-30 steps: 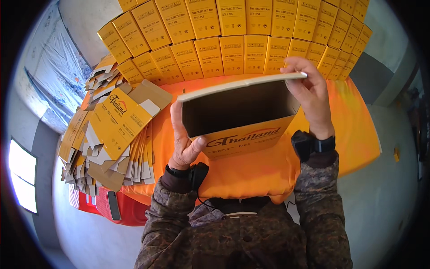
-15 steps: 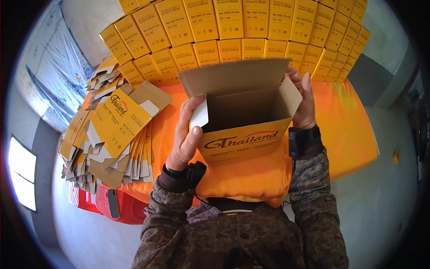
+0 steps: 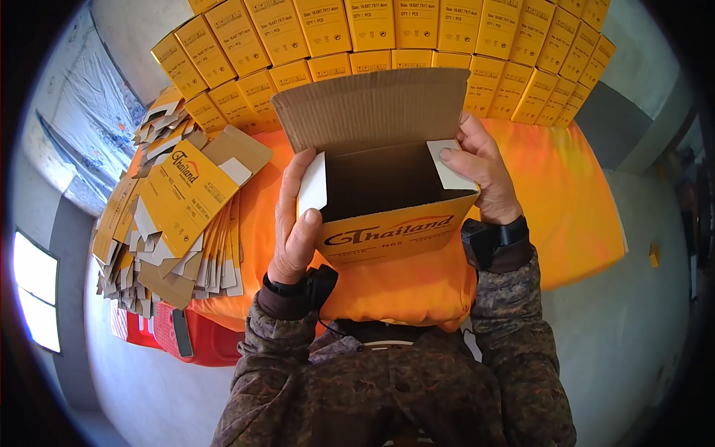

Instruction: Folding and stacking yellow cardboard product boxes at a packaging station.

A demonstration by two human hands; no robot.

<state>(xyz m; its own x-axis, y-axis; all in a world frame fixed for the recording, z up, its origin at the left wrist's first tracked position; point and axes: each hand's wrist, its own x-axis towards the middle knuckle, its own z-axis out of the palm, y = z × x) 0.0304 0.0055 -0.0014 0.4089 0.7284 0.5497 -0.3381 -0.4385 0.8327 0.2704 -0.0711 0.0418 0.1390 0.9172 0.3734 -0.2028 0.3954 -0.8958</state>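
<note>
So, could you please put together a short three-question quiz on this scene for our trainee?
1. True or false: the left hand and the right hand are both on the open box.
2. Where do the stacked yellow boxes stand? (a) nearer the person than the open box; (b) beyond the open box; (c) inside the open box.
3. Fill in the colour: the right hand's thumb lies on a ____ side flap.

Key: 1. True. 2. (b). 3. White.
</note>
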